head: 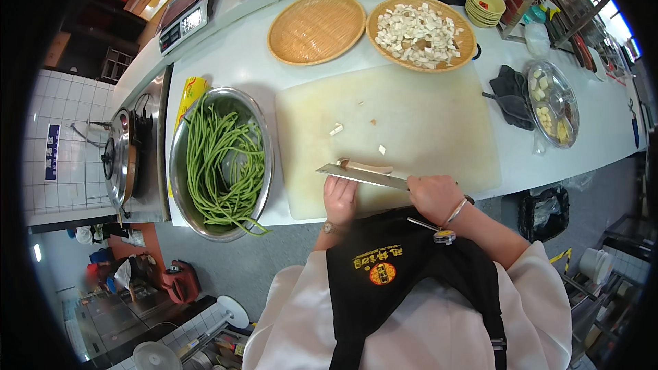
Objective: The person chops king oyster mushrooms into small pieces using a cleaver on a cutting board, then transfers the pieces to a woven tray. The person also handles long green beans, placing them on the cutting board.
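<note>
My right hand grips the handle of a kitchen knife, its broad blade pointing left over a white cutting board. Just beyond the blade lies a long pale piece with a brownish end, apparently king oyster mushroom. My left hand is at the near side of the blade, near its tip. The blade hides those fingertips, so whether they hold anything cannot be seen. A few small pale offcuts are scattered on the board.
Left of the board, a steel bowl holds long green beans. Beyond it are a bare woven tray and another woven tray of diced pale pieces. A divided steel platter and dark cloth lie right.
</note>
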A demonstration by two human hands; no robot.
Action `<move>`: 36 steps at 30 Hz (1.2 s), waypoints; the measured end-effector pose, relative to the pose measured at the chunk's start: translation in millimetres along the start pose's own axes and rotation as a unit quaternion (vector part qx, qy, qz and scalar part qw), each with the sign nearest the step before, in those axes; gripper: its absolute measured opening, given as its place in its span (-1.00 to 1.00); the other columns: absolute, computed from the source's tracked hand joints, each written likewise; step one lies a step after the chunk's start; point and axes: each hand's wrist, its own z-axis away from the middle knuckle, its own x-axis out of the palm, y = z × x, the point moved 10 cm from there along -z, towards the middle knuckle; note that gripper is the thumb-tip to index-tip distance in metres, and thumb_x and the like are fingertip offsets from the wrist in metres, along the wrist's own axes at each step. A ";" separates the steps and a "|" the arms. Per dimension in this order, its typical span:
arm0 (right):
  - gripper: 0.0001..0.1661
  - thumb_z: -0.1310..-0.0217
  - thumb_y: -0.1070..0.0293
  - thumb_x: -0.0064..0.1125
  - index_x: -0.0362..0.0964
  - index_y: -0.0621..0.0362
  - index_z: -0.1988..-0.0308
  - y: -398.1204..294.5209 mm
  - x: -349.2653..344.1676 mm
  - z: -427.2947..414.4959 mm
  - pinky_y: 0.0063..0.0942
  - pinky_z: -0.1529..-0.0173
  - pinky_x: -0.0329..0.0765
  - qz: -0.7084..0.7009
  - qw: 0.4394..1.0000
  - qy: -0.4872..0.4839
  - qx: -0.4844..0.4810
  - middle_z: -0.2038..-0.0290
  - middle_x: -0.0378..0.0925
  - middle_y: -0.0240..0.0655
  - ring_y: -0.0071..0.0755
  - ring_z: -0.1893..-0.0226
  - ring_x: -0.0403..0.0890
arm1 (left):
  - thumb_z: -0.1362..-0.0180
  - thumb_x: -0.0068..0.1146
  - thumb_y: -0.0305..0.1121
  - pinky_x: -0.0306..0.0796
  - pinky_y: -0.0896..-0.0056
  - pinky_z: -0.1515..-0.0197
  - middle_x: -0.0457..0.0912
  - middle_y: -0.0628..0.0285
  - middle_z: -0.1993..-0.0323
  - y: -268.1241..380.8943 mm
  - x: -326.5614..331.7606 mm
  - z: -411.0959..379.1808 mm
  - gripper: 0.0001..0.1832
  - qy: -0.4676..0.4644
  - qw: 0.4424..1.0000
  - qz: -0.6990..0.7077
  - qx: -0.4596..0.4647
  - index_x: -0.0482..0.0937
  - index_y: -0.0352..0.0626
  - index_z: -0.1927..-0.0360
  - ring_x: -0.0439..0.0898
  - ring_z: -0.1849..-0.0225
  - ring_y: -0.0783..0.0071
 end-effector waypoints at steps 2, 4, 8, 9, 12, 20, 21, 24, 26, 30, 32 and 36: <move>-0.85 -0.15 0.32 0.04 0.35 0.15 0.42 0.8 0.2 -0.2 -0.10 0.42 0.50 0.004 1.000 -0.007 -0.005 0.60 0.50 -0.17 -0.01 0.54 0.59 | 0.14 0.20 -0.57 0.44 0.07 -0.01 0.65 0.08 0.25 -1.1 0.7 0.5 -0.77 0.000 1.000 0.004 0.001 0.67 -0.29 0.31 0.58 0.12 0.09; -0.87 -0.14 0.34 0.02 0.35 0.15 0.41 1.3 -2.6 -1.2 -0.10 0.43 0.50 0.006 1.000 -0.011 -0.011 0.59 0.51 -0.18 -0.01 0.54 0.59 | 0.13 0.19 -0.57 0.43 0.07 -0.01 0.65 0.10 0.27 1.0 0.6 -1.6 -0.78 -0.005 1.000 -0.007 0.008 0.67 -0.29 0.33 0.58 0.13 0.11; -0.88 -0.12 0.38 -0.01 0.35 0.20 0.39 -2.6 -1.0 -7.7 -0.13 0.36 0.55 0.020 0.997 -0.080 -0.010 0.53 0.55 -0.13 0.00 0.46 0.63 | 0.13 0.17 -0.55 0.43 0.05 -0.03 0.64 0.12 0.30 0.9 -1.3 1.9 -0.79 0.002 1.000 -0.025 0.017 0.68 -0.28 0.35 0.58 0.15 0.15; -0.88 -0.13 0.37 -0.01 0.36 0.20 0.39 -3.4 0.6 -9.4 -0.12 0.34 0.56 0.020 0.995 -0.092 -0.012 0.52 0.55 -0.13 0.01 0.46 0.63 | 0.13 0.16 -0.54 0.43 0.05 -0.03 0.64 0.13 0.30 0.3 -2.4 2.8 -0.79 0.010 1.000 -0.020 0.016 0.68 -0.28 0.35 0.58 0.16 0.16; -0.86 -0.15 0.37 0.00 0.38 0.22 0.37 -5.6 2.0 -13.2 -0.10 0.31 0.56 0.021 0.992 -0.126 -0.008 0.49 0.56 -0.10 0.04 0.42 0.63 | 0.14 0.15 -0.52 0.43 0.05 -0.03 0.64 0.14 0.32 -1.2 -1.4 4.0 -0.78 0.012 1.000 -0.008 0.013 0.68 -0.28 0.35 0.58 0.17 0.16; -0.80 -0.16 0.40 -0.08 0.47 0.22 0.33 2.1 45.5 -43.8 -0.07 0.31 0.56 -0.010 0.991 -0.124 0.044 0.45 0.60 -0.05 0.05 0.43 0.64 | 0.12 0.12 -0.52 0.44 0.05 -0.05 0.61 0.11 0.28 1.3 -0.6 -0.1 -0.76 0.004 1.000 0.017 0.008 0.66 -0.30 0.31 0.56 0.14 0.15; -0.79 -0.17 0.40 -0.10 0.49 0.22 0.31 1.8 48.6 -46.9 -0.09 0.29 0.57 0.004 0.990 -0.135 0.045 0.41 0.61 -0.08 0.04 0.41 0.65 | 0.11 0.12 -0.51 0.44 0.06 -0.05 0.61 0.11 0.27 1.6 -2.5 -2.2 -0.76 0.011 1.000 0.019 0.009 0.66 -0.30 0.30 0.55 0.14 0.16; -0.77 -0.18 0.38 -0.09 0.51 0.20 0.31 7.0 48.9 -47.4 -0.08 0.27 0.57 0.000 0.991 -0.123 0.045 0.39 0.62 -0.10 0.05 0.39 0.65 | 0.11 0.12 -0.51 0.44 0.06 -0.02 0.60 0.13 0.27 7.7 -5.8 -7.4 -0.74 0.012 1.000 -0.001 0.027 0.65 -0.28 0.28 0.55 0.13 0.16; -0.78 -0.18 0.36 -0.07 0.51 0.19 0.33 13.8 43.8 -45.1 -0.07 0.27 0.56 -0.025 0.995 -0.085 0.043 0.42 0.61 -0.08 0.06 0.40 0.64 | 0.11 0.12 -0.49 0.44 0.07 0.00 0.59 0.14 0.25 6.7 -9.1 -7.8 -0.74 0.023 0.999 -0.034 0.003 0.65 -0.26 0.27 0.54 0.12 0.16; -0.78 -0.16 0.31 -0.02 0.51 0.19 0.38 9.9 19.4 -35.1 -0.05 0.28 0.55 -0.073 0.996 -0.026 0.038 0.48 0.58 -0.04 0.10 0.42 0.61 | 0.10 0.17 -0.51 0.44 0.12 0.05 0.57 0.13 0.24 4.3 -8.1 -8.3 -0.78 0.005 1.000 0.000 -0.007 0.65 -0.23 0.29 0.54 0.12 0.14; -0.77 -0.16 0.30 -0.01 0.50 0.19 0.41 6.0 9.6 -29.4 -0.05 0.28 0.55 -0.066 0.997 -0.027 0.035 0.50 0.57 -0.03 0.10 0.43 0.61 | 0.10 0.22 -0.53 0.44 0.15 0.06 0.57 0.13 0.24 0.0 -10.6 -7.5 -0.80 0.028 0.999 0.013 -0.024 0.65 -0.23 0.31 0.54 0.13 0.13; -0.76 -0.16 0.29 0.00 0.50 0.19 0.44 7.7 5.7 -19.9 -0.05 0.31 0.55 -0.023 0.997 -0.052 0.042 0.53 0.56 -0.05 0.09 0.47 0.61 | 0.13 0.28 -0.57 0.45 0.17 0.08 0.57 0.12 0.25 -1.4 -16.9 -7.6 -0.80 0.060 0.997 0.015 -0.045 0.64 -0.25 0.34 0.53 0.13 0.09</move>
